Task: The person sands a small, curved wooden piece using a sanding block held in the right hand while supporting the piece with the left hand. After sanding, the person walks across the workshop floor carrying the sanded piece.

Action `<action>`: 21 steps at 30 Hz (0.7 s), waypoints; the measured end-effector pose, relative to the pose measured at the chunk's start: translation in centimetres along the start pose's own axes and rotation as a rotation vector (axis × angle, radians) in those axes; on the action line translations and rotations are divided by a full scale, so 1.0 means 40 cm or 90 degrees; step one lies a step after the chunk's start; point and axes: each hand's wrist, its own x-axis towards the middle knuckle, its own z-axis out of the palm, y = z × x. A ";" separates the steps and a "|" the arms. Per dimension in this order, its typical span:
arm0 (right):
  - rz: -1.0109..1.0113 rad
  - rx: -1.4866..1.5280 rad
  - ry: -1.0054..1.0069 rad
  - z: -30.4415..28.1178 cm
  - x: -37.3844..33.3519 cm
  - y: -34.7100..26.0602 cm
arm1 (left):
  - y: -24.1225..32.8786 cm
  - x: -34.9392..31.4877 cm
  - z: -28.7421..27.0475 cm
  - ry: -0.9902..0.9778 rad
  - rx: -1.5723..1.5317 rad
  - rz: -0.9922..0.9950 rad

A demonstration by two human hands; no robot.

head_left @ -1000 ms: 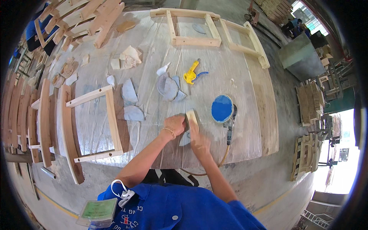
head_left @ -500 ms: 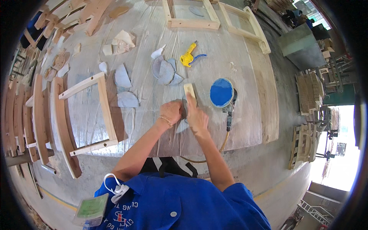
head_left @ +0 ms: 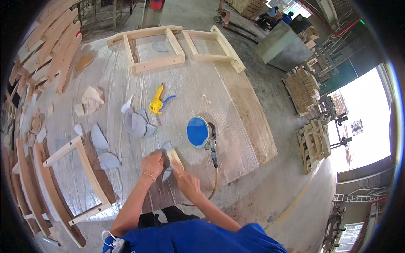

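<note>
Between the fingers of my right hand [head_left: 188, 185] is a small pale wooden block [head_left: 174, 160], with the index finger stretched along its top. A grey piece of sandpaper [head_left: 167, 146] shows at the block's far end. Just left of it, my left hand [head_left: 152, 164] is curled closed on the plastic-covered table [head_left: 228, 126]; what its fingers hold is hidden. Another grey scrap [head_left: 166, 173] lies between the two hands. To the right rests a disc sander [head_left: 198, 131], blue pad facing up, its hose trailing toward me.
Beyond my hands lie a stack of grey sanding discs [head_left: 137, 124] and a yellow air blow gun [head_left: 156, 103]. Wooden frames stand at left [head_left: 90, 173] and along the far edge [head_left: 158, 63]. More curved wooden parts [head_left: 55, 50] are piled at far left. Two people [head_left: 276, 16] are in the distance.
My head view has shifted, showing more of the room beyond the table. The wooden block has come toward me with my right hand, and grey sandpaper now shows at its far end.
</note>
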 end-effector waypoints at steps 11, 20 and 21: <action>0.002 -0.025 0.013 0.021 0.031 -0.004 | -0.007 0.005 0.014 -0.041 -0.011 -0.036; -0.038 -0.042 0.071 -0.002 0.158 0.010 | 0.013 0.016 0.013 -0.047 -0.006 -0.035; -0.044 -0.040 0.098 0.002 0.126 0.014 | 0.013 0.013 0.017 -0.044 -0.012 -0.033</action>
